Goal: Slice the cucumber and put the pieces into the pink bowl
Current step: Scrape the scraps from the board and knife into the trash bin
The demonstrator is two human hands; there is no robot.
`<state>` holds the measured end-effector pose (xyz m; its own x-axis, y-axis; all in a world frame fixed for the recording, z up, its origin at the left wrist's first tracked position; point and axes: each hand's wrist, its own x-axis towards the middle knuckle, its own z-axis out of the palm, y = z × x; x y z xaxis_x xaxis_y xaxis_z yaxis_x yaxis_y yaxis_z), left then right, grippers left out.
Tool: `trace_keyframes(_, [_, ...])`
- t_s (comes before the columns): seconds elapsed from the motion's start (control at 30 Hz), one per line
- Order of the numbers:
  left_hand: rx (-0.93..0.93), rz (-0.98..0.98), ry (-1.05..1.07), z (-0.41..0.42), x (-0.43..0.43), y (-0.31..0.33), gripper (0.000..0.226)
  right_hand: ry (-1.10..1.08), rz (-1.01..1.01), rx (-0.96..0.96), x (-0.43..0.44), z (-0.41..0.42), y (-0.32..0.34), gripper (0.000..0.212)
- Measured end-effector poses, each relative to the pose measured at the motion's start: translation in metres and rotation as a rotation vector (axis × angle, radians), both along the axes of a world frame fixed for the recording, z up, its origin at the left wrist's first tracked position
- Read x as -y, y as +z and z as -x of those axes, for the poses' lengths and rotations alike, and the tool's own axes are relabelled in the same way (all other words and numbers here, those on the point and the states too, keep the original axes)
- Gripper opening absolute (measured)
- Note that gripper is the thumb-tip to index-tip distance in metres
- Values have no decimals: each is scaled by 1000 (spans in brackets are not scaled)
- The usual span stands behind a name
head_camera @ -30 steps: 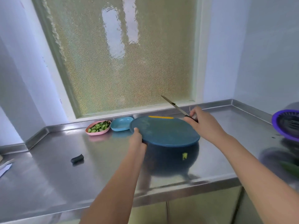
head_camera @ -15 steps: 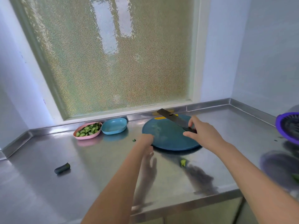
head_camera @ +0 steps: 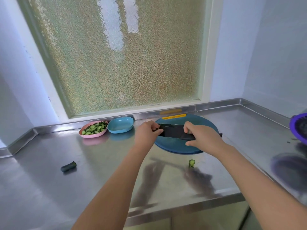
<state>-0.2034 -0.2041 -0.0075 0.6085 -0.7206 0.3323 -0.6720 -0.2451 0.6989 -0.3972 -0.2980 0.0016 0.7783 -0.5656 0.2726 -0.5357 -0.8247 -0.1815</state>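
Note:
The pink bowl (head_camera: 86, 134) at the back left holds several cucumber slices (head_camera: 95, 128). A round blue cutting board (head_camera: 172, 145) lies flat on the steel counter. Over the board I hold a dark knife (head_camera: 174, 133) crosswise. My right hand (head_camera: 201, 138) grips its handle end. My left hand (head_camera: 146, 133) pinches the blade's tip end. A dark cucumber end (head_camera: 68, 166) lies on the counter at the left. A small green cucumber piece (head_camera: 191, 163) sits in front of the board.
An empty blue bowl (head_camera: 120, 126) stands beside the pink one. A purple basket (head_camera: 299, 127) is at the right edge. The counter (head_camera: 103, 176) ends at a front edge near me; a frosted window and walls close the back.
The board has gone from lifted in my left hand to lying flat on the counter. My left hand let go of it and moved to the knife blade. The knife now lies crosswise.

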Motion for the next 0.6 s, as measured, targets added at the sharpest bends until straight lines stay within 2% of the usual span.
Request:
trace_keyframes(0.23, [-74, -37, 92, -2, -4, -3, 11, 36, 116, -61, -9, 1, 3, 33])
trace_keyframes(0.33, [-52, -89, 86, -3, -4, -3, 10, 42, 136, -71, -11, 3, 4, 34])
trace_keyframes(0.43, [-21, -138, 79, -1, -5, -2, 10, 38, 114, -64, -11, 3, 0, 33])
trace_keyframes(0.6, [22, -93, 147, -11, -21, -2, 12, -83, -42, 8, -1, 8, -11, 31])
